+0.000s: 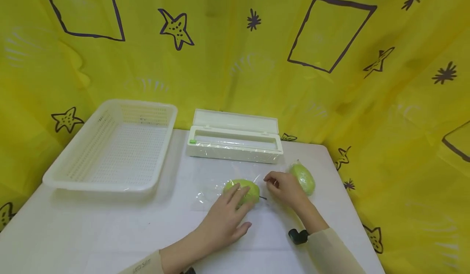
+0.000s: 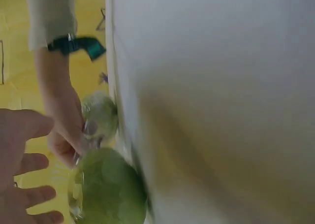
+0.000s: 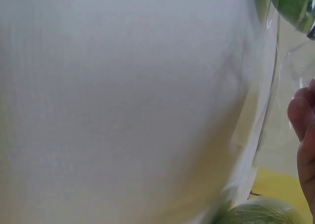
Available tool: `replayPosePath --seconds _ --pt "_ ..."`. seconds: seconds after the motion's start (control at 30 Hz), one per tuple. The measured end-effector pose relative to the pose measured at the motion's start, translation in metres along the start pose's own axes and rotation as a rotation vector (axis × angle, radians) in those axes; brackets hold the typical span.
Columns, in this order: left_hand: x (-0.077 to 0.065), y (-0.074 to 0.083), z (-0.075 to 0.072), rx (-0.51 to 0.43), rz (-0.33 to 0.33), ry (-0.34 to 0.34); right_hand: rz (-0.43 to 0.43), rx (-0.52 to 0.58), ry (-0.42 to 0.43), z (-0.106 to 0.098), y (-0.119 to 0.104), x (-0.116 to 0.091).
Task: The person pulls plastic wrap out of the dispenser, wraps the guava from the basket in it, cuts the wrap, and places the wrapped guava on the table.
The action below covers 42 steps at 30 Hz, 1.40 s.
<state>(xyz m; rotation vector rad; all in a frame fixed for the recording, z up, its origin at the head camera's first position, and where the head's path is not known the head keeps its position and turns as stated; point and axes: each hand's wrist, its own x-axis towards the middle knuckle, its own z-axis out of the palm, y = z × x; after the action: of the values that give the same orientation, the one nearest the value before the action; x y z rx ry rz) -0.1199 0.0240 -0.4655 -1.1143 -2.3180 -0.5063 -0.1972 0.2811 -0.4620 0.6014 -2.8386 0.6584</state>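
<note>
A green pear with a dark stem lies on its side on clear cling film on the white table. My left hand is over it with fingers spread and fairly straight; in the left wrist view those fingers are beside the pear. To the right of the stem, my right hand has its fingers curled together. The right wrist view shows them pinching a bit of cling film. Just beyond that hand sits a second pear, wrapped in film.
A white cling film dispenser box stands behind the pears, its lid raised and a green slider at its left end. At the left is a white perforated basket. A yellow patterned curtain hangs behind the table.
</note>
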Motion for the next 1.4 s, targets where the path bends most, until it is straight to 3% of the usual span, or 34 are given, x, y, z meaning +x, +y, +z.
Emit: replayPosePath --seconds 0.13,0.3,0.53,0.77,0.9,0.97,1.1,1.17,1.23,1.33,1.4 --pt "0.014 -0.011 0.01 0.113 -0.054 -0.123 0.045 0.018 -0.007 0.003 -0.001 -0.002" --pt "0.022 -0.019 0.015 0.131 -0.079 -0.227 0.088 0.018 0.002 0.004 -0.003 -0.005" --pt "0.031 -0.021 0.022 0.077 -0.123 -0.177 0.088 0.043 0.043 0.002 -0.006 -0.004" --pt "0.038 -0.019 0.027 0.087 -0.152 -0.201 0.075 0.065 0.049 0.004 -0.007 -0.002" --pt "0.039 -0.018 0.027 0.084 -0.187 -0.212 0.132 0.131 0.061 0.004 -0.007 -0.004" --pt "0.039 -0.018 0.028 0.088 -0.199 -0.209 0.187 0.211 0.098 0.003 -0.009 -0.007" --pt "0.037 -0.018 0.028 0.068 -0.219 -0.178 0.276 0.369 0.265 -0.001 -0.023 -0.016" --pt "0.035 -0.02 0.029 0.046 -0.235 -0.158 0.234 0.392 0.322 0.0 -0.034 -0.023" --pt "0.034 -0.022 0.029 0.015 -0.255 -0.143 0.144 0.368 0.318 0.004 -0.046 -0.03" --pt "0.033 -0.026 0.03 -0.016 -0.28 -0.149 -0.008 0.249 0.229 0.013 -0.062 -0.039" --pt "0.033 -0.028 0.029 -0.036 -0.287 -0.171 -0.057 0.164 0.15 0.019 -0.07 -0.041"
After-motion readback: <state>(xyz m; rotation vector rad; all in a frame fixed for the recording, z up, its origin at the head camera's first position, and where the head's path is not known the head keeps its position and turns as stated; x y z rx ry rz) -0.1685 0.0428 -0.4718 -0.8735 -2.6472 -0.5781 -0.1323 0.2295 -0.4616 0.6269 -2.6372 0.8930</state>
